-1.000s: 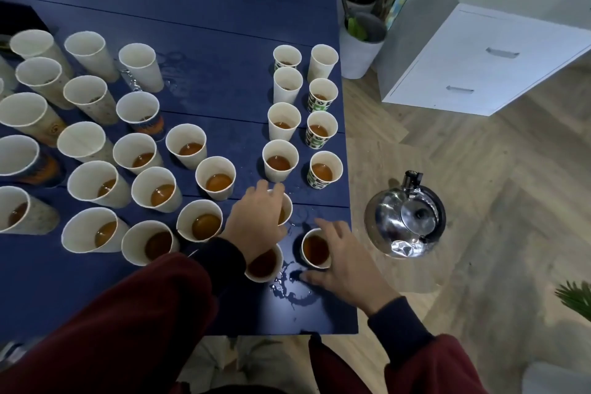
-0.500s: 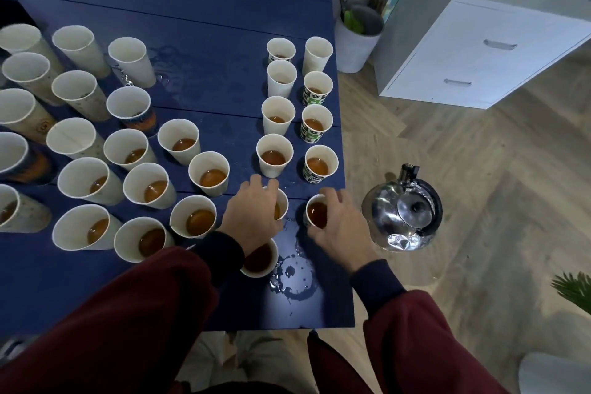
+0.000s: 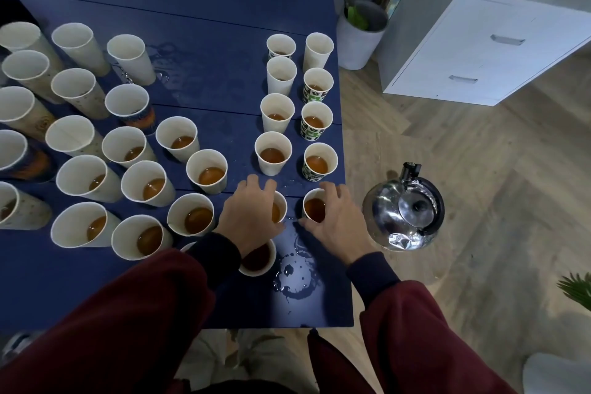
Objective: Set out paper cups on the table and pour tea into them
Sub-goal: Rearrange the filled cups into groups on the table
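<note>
Many white paper cups stand on the dark blue table (image 3: 208, 41), most with brown tea in them. My right hand (image 3: 332, 224) grips a filled cup (image 3: 314, 208) near the table's right edge. My left hand (image 3: 251, 216) grips the neighbouring cup (image 3: 279, 211), mostly hidden under my fingers. Another filled cup (image 3: 257, 257) sits just below my left wrist. A shiny steel kettle (image 3: 404, 208) stands on the floor right of the table, lid on.
A puddle of spilled tea (image 3: 295, 275) lies on the table below my hands. Two columns of cups (image 3: 278, 112) run back along the right edge. White drawer cabinet (image 3: 479, 51) and potted plant (image 3: 361, 25) stand at the back right.
My right hand slid its cup away from me, up to the row beside the left hand's cup. The left hand stayed on its cup.
</note>
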Demonstrator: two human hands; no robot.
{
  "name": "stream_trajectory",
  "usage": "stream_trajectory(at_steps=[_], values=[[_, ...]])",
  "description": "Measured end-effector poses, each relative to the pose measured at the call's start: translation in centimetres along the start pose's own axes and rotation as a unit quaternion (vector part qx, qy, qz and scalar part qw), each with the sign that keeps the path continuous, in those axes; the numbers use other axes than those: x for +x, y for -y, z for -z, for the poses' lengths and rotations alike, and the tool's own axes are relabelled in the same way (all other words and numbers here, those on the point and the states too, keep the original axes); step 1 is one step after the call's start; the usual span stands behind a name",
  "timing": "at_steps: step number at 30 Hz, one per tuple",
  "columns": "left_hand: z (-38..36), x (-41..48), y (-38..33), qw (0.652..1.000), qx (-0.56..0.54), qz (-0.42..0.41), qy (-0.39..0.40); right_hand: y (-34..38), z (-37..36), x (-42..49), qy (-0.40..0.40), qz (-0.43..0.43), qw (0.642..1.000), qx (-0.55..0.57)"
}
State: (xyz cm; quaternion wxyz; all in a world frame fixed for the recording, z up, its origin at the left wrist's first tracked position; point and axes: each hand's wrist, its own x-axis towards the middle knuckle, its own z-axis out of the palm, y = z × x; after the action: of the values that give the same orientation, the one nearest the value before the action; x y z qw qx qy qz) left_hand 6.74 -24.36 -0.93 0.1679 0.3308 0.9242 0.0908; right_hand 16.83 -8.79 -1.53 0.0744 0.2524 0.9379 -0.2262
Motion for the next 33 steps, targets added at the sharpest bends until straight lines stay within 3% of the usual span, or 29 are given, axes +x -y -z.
stream_trajectory(at_steps=[5, 14, 23, 29, 33], values=[[0.2, -0.2, -0.1, 1.000, 0.009, 0.003, 0.005, -0.1, 0.1, -0.2, -0.004, 0.006, 1.000, 0.004], [3.7, -0.3, 2.3, 0.995, -0.049, 0.015, -0.083, 1.2, 1.8, -1.3, -0.097, 0.033, 0.994, 0.034], [4.5, -2.6, 2.9, 0.987, -0.056, -0.150, -0.004, 3.3, 0.1, -2.3, -0.150, 0.036, 0.986, 0.057], [2.4, -6.1, 2.5, 0.982, 0.098, -0.154, 0.049, 4.8, -1.7, -6.3, -0.244, -0.018, 0.968, 0.061], [0.6, -6.9, 2.6, 0.979, 0.099, -0.171, 0.043, 5.4, -3.2, -8.9, -0.270, -0.043, 0.961, 0.051]])
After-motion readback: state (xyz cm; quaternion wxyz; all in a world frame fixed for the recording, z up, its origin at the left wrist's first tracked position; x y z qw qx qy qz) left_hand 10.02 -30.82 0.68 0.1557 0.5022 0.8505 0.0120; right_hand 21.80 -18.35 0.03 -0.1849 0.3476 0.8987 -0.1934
